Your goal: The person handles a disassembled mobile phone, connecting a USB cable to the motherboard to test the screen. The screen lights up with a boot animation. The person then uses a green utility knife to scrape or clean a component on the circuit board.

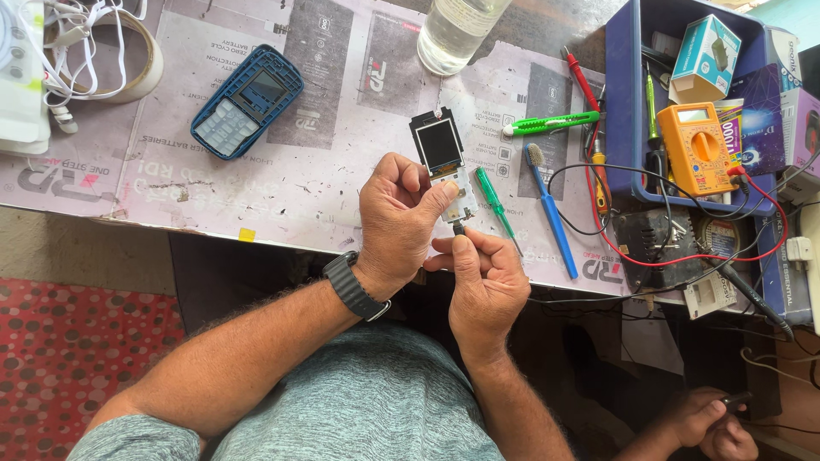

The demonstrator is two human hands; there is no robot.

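Note:
My left hand (397, 218) grips a bare phone circuit board (446, 166) with a small dark screen on top, held over the table's front edge. My right hand (487, 277) pinches a small dark plug or tool tip (459, 229) against the board's lower end. The board's lower half is hidden by my left thumb and fingers. A dark watch sits on my left wrist. A blue phone housing (247, 101) with a grey keypad lies at the left on the table.
A green-handled screwdriver (494, 196), a blue toothbrush (551, 209), a green cutter (551, 124) and a clear bottle (453, 30) lie nearby. An orange multimeter (696, 145) with red and black leads rests on a blue tray (623, 102). Another person's hand (713, 423) shows bottom right.

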